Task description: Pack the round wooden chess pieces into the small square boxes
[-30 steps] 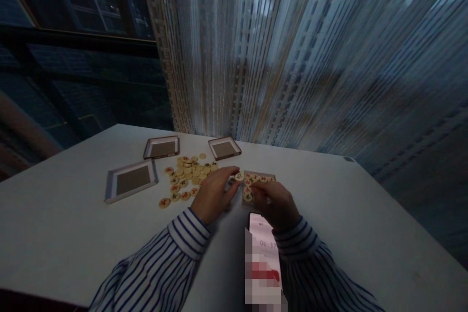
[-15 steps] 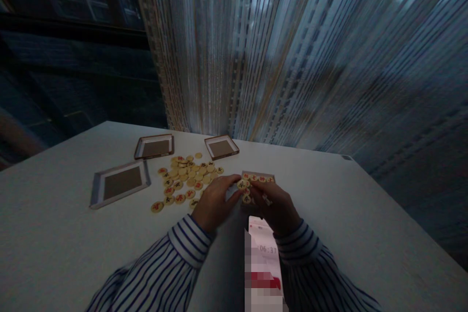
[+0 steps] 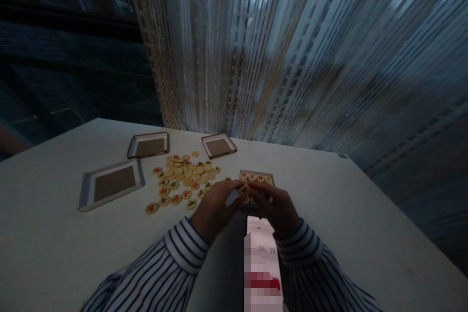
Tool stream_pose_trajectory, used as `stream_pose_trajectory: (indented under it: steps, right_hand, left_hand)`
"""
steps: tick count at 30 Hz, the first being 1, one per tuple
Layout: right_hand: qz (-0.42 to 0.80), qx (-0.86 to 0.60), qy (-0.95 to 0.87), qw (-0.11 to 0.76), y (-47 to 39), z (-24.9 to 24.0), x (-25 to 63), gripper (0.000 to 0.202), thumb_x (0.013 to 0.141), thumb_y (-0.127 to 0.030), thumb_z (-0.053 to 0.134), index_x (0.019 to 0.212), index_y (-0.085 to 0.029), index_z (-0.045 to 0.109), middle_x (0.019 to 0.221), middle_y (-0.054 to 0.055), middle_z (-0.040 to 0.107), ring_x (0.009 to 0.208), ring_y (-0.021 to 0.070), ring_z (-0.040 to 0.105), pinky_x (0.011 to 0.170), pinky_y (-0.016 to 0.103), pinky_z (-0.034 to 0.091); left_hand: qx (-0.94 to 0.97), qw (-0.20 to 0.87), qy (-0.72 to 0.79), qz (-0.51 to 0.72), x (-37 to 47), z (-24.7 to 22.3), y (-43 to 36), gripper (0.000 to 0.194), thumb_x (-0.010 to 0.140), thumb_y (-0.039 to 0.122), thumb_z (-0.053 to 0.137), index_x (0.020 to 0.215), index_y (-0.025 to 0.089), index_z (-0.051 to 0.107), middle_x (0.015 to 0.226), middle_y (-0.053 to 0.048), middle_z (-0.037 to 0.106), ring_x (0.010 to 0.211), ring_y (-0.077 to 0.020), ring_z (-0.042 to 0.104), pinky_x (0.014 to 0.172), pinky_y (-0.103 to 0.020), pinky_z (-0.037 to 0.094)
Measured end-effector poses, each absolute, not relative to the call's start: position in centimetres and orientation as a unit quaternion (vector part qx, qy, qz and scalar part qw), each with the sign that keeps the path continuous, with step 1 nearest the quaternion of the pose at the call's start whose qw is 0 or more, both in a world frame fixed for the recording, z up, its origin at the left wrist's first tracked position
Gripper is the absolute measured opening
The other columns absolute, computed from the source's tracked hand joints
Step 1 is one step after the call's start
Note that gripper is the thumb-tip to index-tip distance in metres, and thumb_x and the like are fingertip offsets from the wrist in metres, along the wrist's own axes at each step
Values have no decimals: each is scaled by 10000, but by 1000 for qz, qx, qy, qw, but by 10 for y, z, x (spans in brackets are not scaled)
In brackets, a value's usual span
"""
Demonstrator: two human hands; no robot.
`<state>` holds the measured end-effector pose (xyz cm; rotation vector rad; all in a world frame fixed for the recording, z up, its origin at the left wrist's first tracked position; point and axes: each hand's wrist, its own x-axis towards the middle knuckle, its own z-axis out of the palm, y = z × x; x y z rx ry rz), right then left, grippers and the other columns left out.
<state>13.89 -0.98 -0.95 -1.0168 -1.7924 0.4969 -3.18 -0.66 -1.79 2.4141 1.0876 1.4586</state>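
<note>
Both hands meet over a small box [image 3: 256, 172] that holds round Chinese chess pieces, a row of them with red characters along its far side. A Chinese chess piece [image 3: 244, 188] with a dark character is pinched between the fingertips. My left hand [image 3: 215, 204] has its thumb and fingers closed at the piece's left side. From the right, my right hand [image 3: 280, 208] grips toward the same piece and covers part of the box. Several pieces in the box's near part are partly hidden by the fingers.
Left of the box spreads a loose heap of Chinese chess pieces [image 3: 187, 182]. Three shallow trays stand beyond and beside it: a left one [image 3: 83, 190], a back one [image 3: 168, 142] and a middle one [image 3: 207, 149]. A phone [image 3: 265, 239] showing a timer lies between my forearms. A string curtain [image 3: 226, 48] hangs behind the white table [image 3: 347, 214].
My fingertips have come closer together around the piece, which sits slightly lower over the box. The view has shifted a little, and the phone's timer has advanced by a second.
</note>
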Motion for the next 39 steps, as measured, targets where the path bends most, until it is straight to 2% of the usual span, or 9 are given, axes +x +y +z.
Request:
stream_pose_trajectory:
  steps: [3,8,11,17,26,32,39]
  right_hand:
    - [208,-426,-732,489,-10,-6,138,176,779,-242,574,909,-183,678,837,58,717,730,174,673,643,296,563]
    - [204,-441,-719,498,-10,-6,138,160,765,-237,589,879,-180,684,802,57,718,715,172,671,626,282,557]
    - [203,-431,-717,509,-10,-9,137,160,769,-239,586,887,-185,680,818,50,715,722,164,665,635,280,552]
    - [200,-418,-720,517,-12,-12,134,147,778,-251,580,873,-183,670,813,50,706,720,158,653,648,292,541]
    - [62,-378,-790,480,-12,-7,134,165,782,-239,578,930,-188,629,841,67,683,777,173,629,678,314,522]
    - [25,-372,-801,468,-11,-10,133,206,780,-240,594,979,-193,609,882,73,667,821,180,616,710,330,521]
    - [2,-377,-811,448,-10,-10,135,201,765,-229,605,962,-185,598,870,76,659,809,187,604,703,338,513]
  left_hand:
    - [778,130,365,494,-31,-15,-9,262,773,224,591,1029,178,565,944,-69,678,861,-176,635,762,-322,525]
    - [691,340,385,509,-28,-13,-10,174,783,255,560,929,186,627,888,-49,696,794,-163,650,709,-301,540]
    - [618,449,394,511,-26,-13,-9,191,774,310,558,874,180,657,826,-49,706,754,-175,654,638,-299,541]
    - [467,596,424,498,-24,-7,-8,305,609,366,715,823,150,692,717,-43,700,675,-154,633,644,-273,498]
    - [362,662,405,516,-22,-1,-12,313,507,343,786,743,154,707,649,-12,683,605,-103,590,621,-222,461]
    - [355,674,391,517,-21,-3,-9,307,480,332,801,708,153,699,611,0,676,569,-93,583,608,-215,463]
    - [367,679,382,509,-21,-8,-8,307,532,356,772,748,149,701,690,-23,694,644,-110,607,663,-229,464]
